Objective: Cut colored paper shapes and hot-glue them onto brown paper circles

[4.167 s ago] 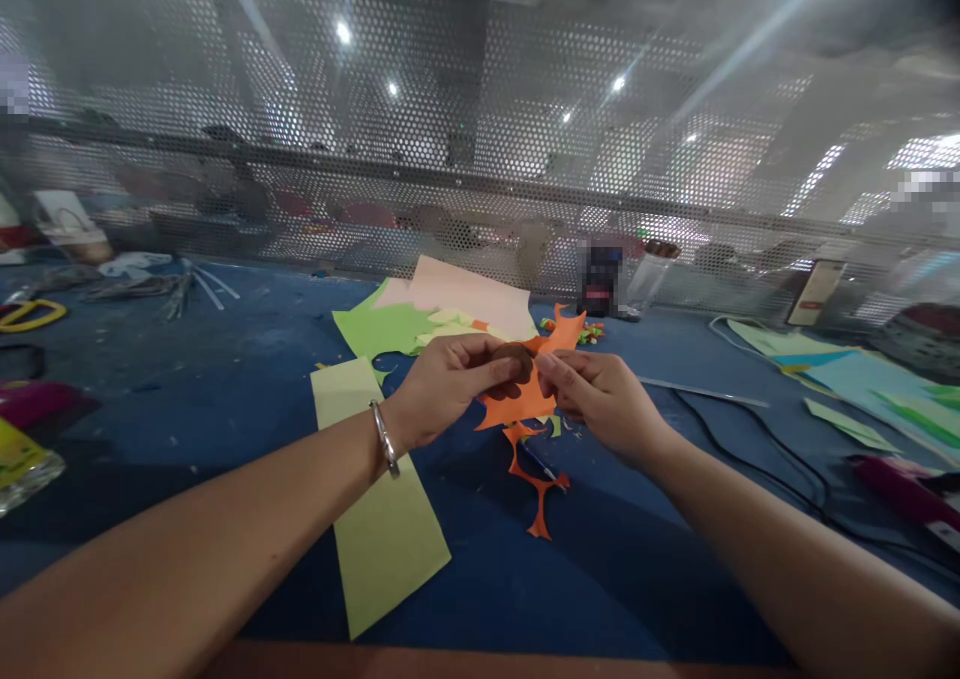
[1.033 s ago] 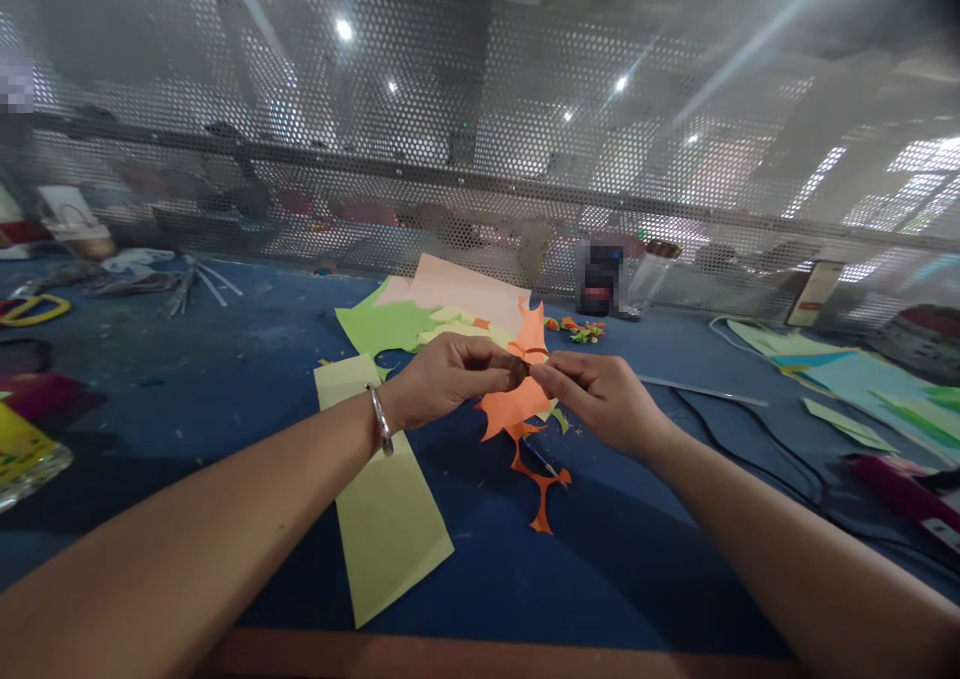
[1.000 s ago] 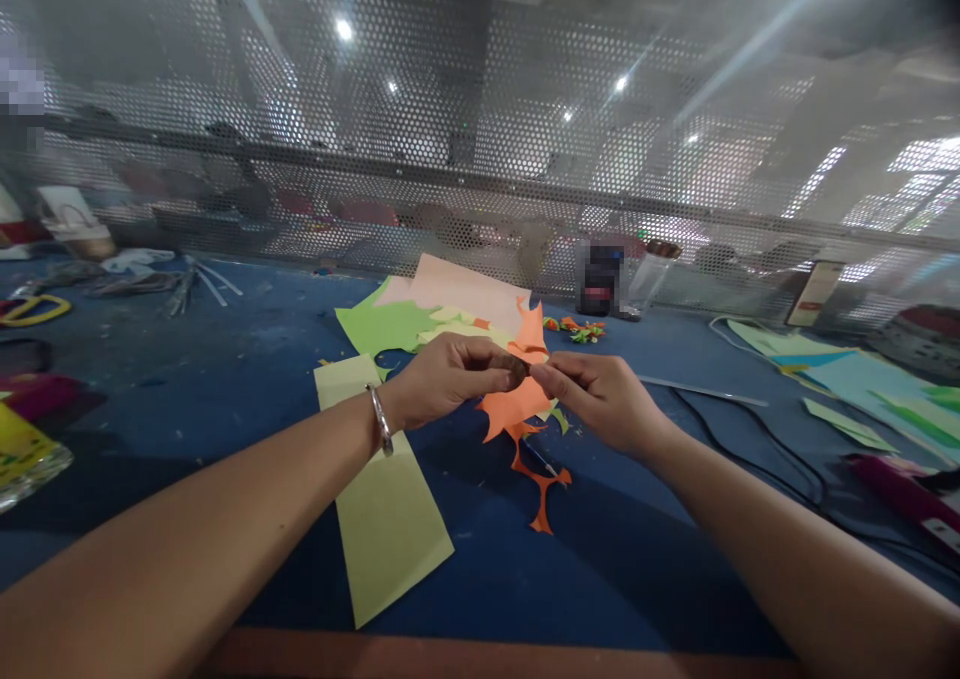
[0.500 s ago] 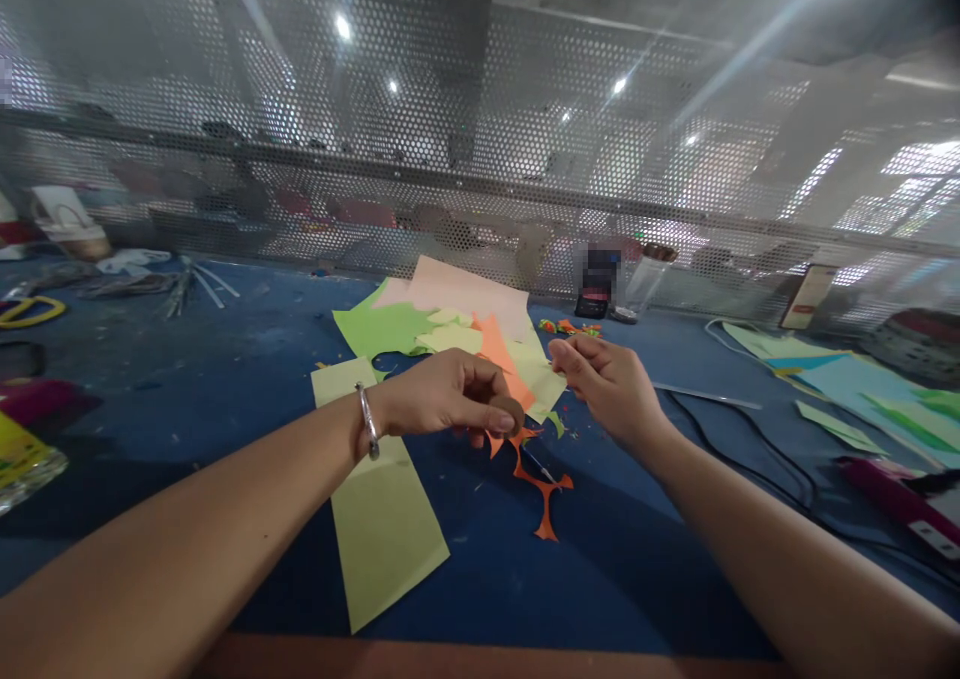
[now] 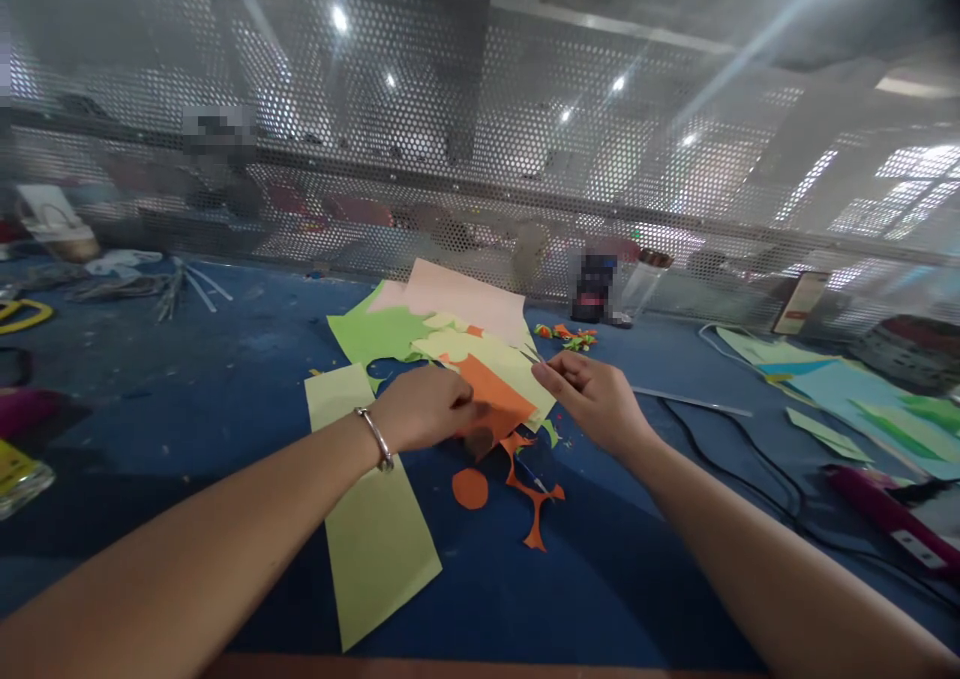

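My left hand (image 5: 427, 405), a silver bangle at its wrist, is closed on the edge of an orange paper sheet (image 5: 499, 399) with a curved cut-out edge. My right hand (image 5: 589, 397) pinches a thin pointed metal tool (image 5: 531, 355); most of it is hidden in the fingers, so its kind is unclear. On the blue table below the left hand lies an orange paper disc (image 5: 470, 489). Beside it is an orange scrap (image 5: 536, 514) with scalloped edges. Under the left forearm rests a long pale-yellow paper strip (image 5: 382, 549).
Green paper (image 5: 375, 324), pink paper (image 5: 465, 299) and pale-yellow sheets (image 5: 510, 359) overlap behind my hands. Small orange and green bits (image 5: 577, 339) lie further back. To the right are a black cable (image 5: 697, 459), a magenta-and-white device (image 5: 892, 519) and coloured papers (image 5: 840, 389). A perforated metal screen (image 5: 420, 119) stands behind.
My left hand has let go of the round piece, now an orange disc on the table, and moved left to grip the orange sheet. The tool's tips now show at my right hand.
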A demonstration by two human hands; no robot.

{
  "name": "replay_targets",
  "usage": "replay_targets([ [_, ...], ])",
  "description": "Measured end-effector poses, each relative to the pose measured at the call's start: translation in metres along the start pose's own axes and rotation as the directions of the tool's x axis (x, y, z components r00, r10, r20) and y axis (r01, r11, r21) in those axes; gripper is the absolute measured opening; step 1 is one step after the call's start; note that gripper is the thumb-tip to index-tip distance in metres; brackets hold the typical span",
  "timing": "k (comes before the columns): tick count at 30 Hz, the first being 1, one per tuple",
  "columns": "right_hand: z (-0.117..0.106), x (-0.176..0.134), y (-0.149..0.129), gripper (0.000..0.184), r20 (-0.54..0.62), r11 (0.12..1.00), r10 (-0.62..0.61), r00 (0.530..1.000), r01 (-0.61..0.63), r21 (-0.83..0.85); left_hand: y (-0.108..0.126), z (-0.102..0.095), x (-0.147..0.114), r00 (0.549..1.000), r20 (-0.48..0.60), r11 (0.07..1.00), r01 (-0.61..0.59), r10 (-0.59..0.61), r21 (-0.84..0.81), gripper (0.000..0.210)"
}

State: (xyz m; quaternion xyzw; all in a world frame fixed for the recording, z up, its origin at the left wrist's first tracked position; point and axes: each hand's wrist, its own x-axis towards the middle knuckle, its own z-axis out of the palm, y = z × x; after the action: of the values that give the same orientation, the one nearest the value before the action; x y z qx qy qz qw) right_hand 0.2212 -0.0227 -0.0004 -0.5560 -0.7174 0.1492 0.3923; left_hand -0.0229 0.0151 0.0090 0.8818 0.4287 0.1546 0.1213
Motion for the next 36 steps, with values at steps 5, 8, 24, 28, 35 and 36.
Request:
replay_targets([
  [5,-0.001,0.0,0.0,0.045,0.019,0.996,-0.019,1.0,0.021,-0.085,-0.026,0.01,0.007,0.981,-0.117,0.987,0.159,-0.154,0.033,0.039],
  [8,-0.002,0.0,0.001,0.043,0.03,0.991,-0.032,0.999,0.036,-0.127,-0.033,0.02,0.009,0.977,-0.152,0.988,0.156,-0.151,0.019,0.049],
  [24,-0.005,0.003,0.004,0.046,0.018,0.99,-0.012,1.0,0.015,-0.143,-0.032,0.014,0.021,0.887,-0.308,0.771,0.079,-0.343,-0.631,0.021],
  [28,-0.005,0.006,0.004,0.048,0.052,0.988,0.001,0.999,0.007,-0.154,-0.039,0.014,0.03,0.783,-0.3,0.587,0.1,-0.545,-0.804,0.02],
  [35,0.001,0.005,0.002,0.048,0.359,0.948,0.091,0.929,0.03,-0.318,-0.042,0.018,0.039,0.769,-0.173,0.426,0.14,-0.615,-0.894,0.016],
  [36,0.001,0.005,0.001,0.047,0.384,0.945,0.102,0.918,0.031,-0.324,-0.041,0.019,0.036,0.776,-0.158,0.428,0.156,-0.611,-0.89,0.019],
])
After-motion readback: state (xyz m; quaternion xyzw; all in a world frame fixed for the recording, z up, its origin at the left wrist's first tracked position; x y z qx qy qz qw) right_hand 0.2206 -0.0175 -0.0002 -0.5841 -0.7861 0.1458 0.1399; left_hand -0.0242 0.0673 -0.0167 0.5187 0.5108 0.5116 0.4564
